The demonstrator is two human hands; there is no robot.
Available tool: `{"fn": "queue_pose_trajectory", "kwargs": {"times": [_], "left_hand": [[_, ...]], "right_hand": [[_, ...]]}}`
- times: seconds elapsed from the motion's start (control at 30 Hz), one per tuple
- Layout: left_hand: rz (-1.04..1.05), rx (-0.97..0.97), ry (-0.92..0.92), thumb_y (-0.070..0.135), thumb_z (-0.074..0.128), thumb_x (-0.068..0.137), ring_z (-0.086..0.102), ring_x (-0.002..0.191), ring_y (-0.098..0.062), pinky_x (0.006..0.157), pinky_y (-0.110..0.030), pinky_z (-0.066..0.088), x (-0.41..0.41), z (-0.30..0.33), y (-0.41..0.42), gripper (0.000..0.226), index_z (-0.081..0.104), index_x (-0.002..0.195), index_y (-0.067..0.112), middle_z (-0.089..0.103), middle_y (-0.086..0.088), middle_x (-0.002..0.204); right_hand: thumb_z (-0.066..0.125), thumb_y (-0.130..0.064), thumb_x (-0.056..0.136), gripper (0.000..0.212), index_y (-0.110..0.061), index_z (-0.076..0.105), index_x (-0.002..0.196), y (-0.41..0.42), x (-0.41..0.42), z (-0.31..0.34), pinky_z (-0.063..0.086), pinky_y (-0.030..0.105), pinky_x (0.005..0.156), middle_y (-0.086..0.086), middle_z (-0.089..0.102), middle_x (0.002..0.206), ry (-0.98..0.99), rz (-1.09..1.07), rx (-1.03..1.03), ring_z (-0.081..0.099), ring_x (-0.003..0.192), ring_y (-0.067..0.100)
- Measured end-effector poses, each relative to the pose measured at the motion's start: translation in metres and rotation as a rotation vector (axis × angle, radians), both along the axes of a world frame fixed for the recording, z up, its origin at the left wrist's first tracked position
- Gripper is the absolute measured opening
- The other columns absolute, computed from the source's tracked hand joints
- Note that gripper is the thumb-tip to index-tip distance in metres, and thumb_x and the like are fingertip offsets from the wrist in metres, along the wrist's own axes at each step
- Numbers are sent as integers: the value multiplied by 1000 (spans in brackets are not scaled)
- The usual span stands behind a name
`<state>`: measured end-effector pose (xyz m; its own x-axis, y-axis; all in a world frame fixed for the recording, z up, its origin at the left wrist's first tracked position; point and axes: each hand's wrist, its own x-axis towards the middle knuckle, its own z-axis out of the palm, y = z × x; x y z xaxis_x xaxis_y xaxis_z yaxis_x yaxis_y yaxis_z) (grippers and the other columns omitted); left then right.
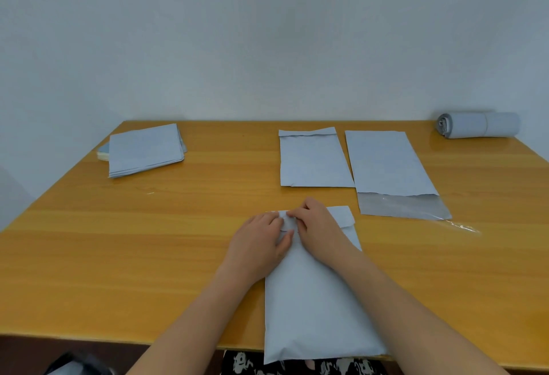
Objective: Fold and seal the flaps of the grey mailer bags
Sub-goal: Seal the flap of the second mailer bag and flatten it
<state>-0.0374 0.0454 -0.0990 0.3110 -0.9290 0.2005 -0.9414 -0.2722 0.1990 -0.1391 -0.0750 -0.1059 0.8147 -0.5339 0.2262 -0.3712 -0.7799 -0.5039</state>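
I see a smooth grey plastic mailer bag (315, 300) lying flat, overhanging the wooden desk's (148, 241) near edge, long axis pointing away. Both my left hand (261, 244) and right hand (319, 226) have fingers curled, pinching its folded flap (341, 215).

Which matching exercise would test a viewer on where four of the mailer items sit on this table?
Things:
1. stack of mailers
2. roll of mailers
3. mailer with its flap still open
4. mailer under both hands

Places:
A. far right corner, by the wall
B. near edge, overhanging it
C. far left of the table
D. right of centre, clear strip trailing from its near end

Pairs: 1-C, 2-A, 3-D, 4-B
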Motion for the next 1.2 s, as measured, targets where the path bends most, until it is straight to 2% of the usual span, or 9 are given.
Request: {"fn": "queue_pose_trajectory", "kwargs": {"times": [0.07, 0.17, 0.33, 0.4, 0.6, 0.77, 0.9, 1.03, 1.2], "left_hand": [[20, -50, 36, 48, 20, 91, 56, 111, -17, 96, -26, 41, 2, 0, 2, 62, 67, 108, 11, 63, -3, 119], [63, -87, 85, 47, 17, 90, 58, 104, -17, 90, -27, 44, 3, -4, 0, 64, 69, 99, 10, 66, -3, 110], [110, -94, 60, 37, 32, 96, 56, 91, -18, 81, -27, 43, 1, -5, -2, 43, 65, 90, 10, 64, -1, 94], [106, -98, 38, 37, 27, 94, 56, 87, -18, 81, -30, 44, 1, -5, -2, 46, 65, 89, 11, 63, -2, 90], [132, -93, -34, 33, 22, 91, 56, 88, -17, 90, -32, 45, 4, -6, -1, 49, 65, 99, 12, 60, 1, 91], [137, -29, -71, 36, 14, 87, 52, 94, -16, 97, -30, 37, 1, -2, -5, 56, 62, 108, 14, 56, 2, 95], [139, 41, -68, 33, 28, 92, 48, 105, -14, 108, -33, 29, 0, 0, -9, 46, 53, 126, 16, 55, 2, 107], [160, 79, -75, 33, 32, 93, 47, 112, -14, 115, -35, 19, -4, 5, -8, 43, 52, 128, 16, 54, 3, 113], [173, 105, -80, 35, 31, 93, 46, 115, -14, 116, -36, 16, -9, 9, -7, 46, 50, 130, 14, 54, 3, 117]], "right_hand": [[48, -9, 96, 28, -7, 65, 118, 1, -1, -3, 35, 23, 75, 9, 50, 94, -25, 8, -17, 43, 87, 18], [48, -11, 96, 28, -8, 63, 119, 4, -2, -3, 33, 22, 74, 5, 46, 95, -15, 20, -46, 40, 87, 15], [45, -7, 96, 41, -18, 53, 135, 6, -2, 0, 38, 26, 81, 9, 46, 106, 64, 49, -89, 40, 98, 20], [43, -5, 96, 46, -21, 49, 138, 7, -1, 1, 39, 27, 82, 9, 44, 109, 105, 53, -103, 39, 100, 21], [42, 1, 92, 57, -24, 42, 143, 7, 1, 3, 39, 29, 86, 9, 41, 114, 181, 67, -126, 37, 102, 22], [44, -4, 93, 58, -27, 36, 145, 7, 3, 5, 39, 29, 91, 7, 39, 118, 234, 58, -114, 35, 105, 21], [44, -9, 95, 56, -28, 33, 146, 8, 4, 7, 37, 27, 88, 5, 38, 119, 270, 30, -132, 35, 107, 20], [43, -13, 96, 52, -26, 33, 146, 11, 4, 8, 32, 28, 86, 4, 39, 121, 284, -4, -145, 35, 109, 21], [42, -11, 94, 53, -27, 34, 145, 10, 0, 12, 31, 29, 88, 3, 39, 122, 299, -43, -169, 35, 111, 22]]}}
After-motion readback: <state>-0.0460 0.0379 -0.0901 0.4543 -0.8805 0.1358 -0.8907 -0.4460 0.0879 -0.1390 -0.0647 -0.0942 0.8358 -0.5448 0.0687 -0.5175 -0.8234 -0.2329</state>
